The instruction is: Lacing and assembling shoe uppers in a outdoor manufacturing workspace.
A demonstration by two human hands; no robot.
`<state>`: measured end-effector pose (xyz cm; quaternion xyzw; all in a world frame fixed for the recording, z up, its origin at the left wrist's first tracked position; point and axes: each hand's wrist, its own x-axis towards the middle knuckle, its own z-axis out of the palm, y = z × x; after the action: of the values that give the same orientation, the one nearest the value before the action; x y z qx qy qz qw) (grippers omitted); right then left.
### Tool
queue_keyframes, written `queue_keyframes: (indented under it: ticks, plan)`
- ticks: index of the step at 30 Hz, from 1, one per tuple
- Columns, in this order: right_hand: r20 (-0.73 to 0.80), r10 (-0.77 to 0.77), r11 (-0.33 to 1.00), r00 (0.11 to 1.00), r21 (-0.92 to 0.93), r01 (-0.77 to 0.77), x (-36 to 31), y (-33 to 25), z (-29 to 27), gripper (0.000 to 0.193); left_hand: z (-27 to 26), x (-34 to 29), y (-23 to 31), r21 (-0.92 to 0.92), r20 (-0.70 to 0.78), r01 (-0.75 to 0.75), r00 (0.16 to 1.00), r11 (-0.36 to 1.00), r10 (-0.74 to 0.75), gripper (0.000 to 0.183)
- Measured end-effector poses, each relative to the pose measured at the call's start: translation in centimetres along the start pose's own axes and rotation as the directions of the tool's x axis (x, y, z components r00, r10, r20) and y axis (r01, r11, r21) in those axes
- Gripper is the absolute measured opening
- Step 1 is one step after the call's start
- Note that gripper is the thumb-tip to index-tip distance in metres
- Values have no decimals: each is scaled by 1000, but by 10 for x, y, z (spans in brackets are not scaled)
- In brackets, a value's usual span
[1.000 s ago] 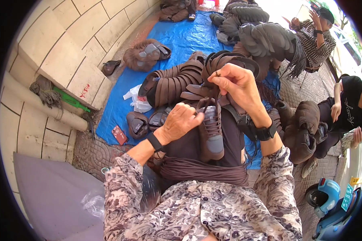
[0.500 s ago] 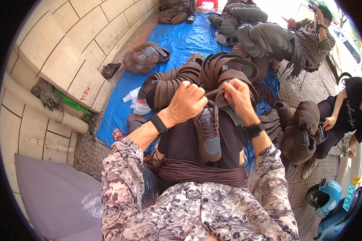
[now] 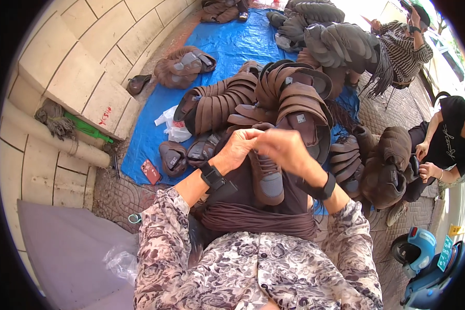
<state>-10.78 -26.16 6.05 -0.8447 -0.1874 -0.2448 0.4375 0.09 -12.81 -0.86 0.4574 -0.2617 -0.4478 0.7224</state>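
Note:
A brown shoe (image 3: 268,181) with a grey toe and brown lacing rests on my dark-trousered lap, toe toward me. Just above its opening my hands meet. My left hand (image 3: 238,148) is closed, thumb and fingers pinched at the shoelace, most of which the hands hide. My right hand (image 3: 285,151) bends over toward the left fingertips, its fingers smeared by motion, so its grip cannot be made out. A thick bundle of brown laces (image 3: 258,218) lies across my lap. Each wrist wears a black band.
Long stacks of brown shoes (image 3: 227,103) lie ahead on a blue tarp (image 3: 157,124), with a phone (image 3: 150,171) and white plastic bag (image 3: 173,125) at left. A person (image 3: 447,137) handles shoes at right, another (image 3: 405,49) sits farther back. A blue scooter (image 3: 423,258) stands lower right.
My hands have come together; the lace stretched between them before is now mostly hidden. The right hand has moved left and down.

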Motion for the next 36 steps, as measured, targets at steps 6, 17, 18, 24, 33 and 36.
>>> queue_keyframes:
  ticks: [6,17,18,24,33,36]
  plan:
    - [-71,541,528,838,805,-272,2,48,3,10,2,2,0,52,-1,28,1000,998,-28,21]
    - [102,575,249,812,923,-293,-11,58,-1,16,-2,2,-5,-6,23,69,997,998,-69,19]
    - [124,604,192,787,936,-295,-12,54,-2,20,-2,3,-5,-14,16,69,998,998,-69,19]
    - [132,496,552,858,715,-429,-32,71,7,21,1,3,1,73,-13,45,999,996,-44,19]
    - [157,480,516,863,745,-423,-34,66,7,11,-1,4,4,158,-17,76,997,985,-74,15]
    - [82,525,564,847,712,-418,-32,61,13,10,8,1,0,94,-151,68,987,993,-53,15]
